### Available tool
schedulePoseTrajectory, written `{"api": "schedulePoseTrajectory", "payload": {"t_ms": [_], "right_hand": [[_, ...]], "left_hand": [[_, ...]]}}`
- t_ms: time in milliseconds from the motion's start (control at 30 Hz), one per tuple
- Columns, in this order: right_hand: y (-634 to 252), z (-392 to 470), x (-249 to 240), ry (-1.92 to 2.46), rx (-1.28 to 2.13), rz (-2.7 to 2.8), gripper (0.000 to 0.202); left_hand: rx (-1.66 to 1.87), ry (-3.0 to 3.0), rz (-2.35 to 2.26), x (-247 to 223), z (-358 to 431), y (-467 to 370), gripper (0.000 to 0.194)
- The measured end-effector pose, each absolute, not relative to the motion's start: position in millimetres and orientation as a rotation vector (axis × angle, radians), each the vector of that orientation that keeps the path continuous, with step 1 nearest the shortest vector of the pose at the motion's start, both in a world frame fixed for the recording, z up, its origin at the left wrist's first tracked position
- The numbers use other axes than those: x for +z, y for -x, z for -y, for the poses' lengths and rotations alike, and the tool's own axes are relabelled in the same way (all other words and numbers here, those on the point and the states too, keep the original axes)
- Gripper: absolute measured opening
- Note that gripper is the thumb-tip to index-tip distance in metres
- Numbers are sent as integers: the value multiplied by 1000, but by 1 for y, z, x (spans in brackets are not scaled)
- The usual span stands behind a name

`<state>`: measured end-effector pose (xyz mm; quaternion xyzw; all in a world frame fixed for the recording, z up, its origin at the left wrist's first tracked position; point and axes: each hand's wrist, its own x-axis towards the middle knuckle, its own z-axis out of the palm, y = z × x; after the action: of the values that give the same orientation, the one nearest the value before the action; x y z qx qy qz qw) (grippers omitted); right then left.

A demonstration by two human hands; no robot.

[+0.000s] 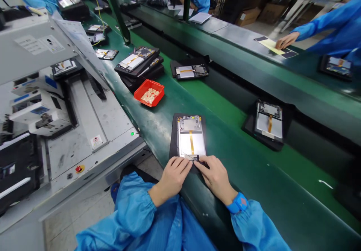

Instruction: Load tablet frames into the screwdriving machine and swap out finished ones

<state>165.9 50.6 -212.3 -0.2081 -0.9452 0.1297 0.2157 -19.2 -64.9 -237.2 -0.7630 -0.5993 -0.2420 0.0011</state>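
Note:
An opened tablet [192, 142] lies face down on a black pad [173, 142], its circuit board at the far end and an orange ribbon cable running down over the pale battery. At its near left edge, my left hand [175, 174] has its fingers bent and pressed together on the casing. My right hand [216, 175] is at the near right corner, thumb and index finger closed around something small there. The fingertips of both hands almost meet. A thin dark wire shows near them; what exactly the right fingertips pinch is hidden.
A red bin [149, 93] of small pale pieces stands beyond the tablet, near stacked opened tablets [135, 61]. More tablets lie on the green conveyor [225, 119]. A grey machine [93, 111] borders the left. Across the line, a co-worker's hand [287, 41] touches a yellow sheet.

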Motion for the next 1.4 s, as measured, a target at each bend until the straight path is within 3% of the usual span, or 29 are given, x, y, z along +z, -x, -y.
{"api": "schedulePoseTrajectory", "payload": {"t_ms": [233, 400, 567, 967, 1400], "right_hand": [[-181, -38, -217, 720, 301, 2748, 42], [-165, -53, -202, 903, 733, 2537, 25], [-143, -73, -188, 974, 748, 2691, 2], [-145, -61, -189, 798, 992, 2591, 9], [-141, -67, -197, 919, 875, 2687, 13]], "left_hand": [[-631, 2358, 1820, -240, 65, 19, 39], [-583, 2359, 1766, -243, 64, 22, 38], [-583, 2354, 1762, -245, 65, 23, 37], [-590, 2354, 1761, -248, 64, 22, 37], [-608, 2364, 1773, -245, 63, 23, 38]]}}
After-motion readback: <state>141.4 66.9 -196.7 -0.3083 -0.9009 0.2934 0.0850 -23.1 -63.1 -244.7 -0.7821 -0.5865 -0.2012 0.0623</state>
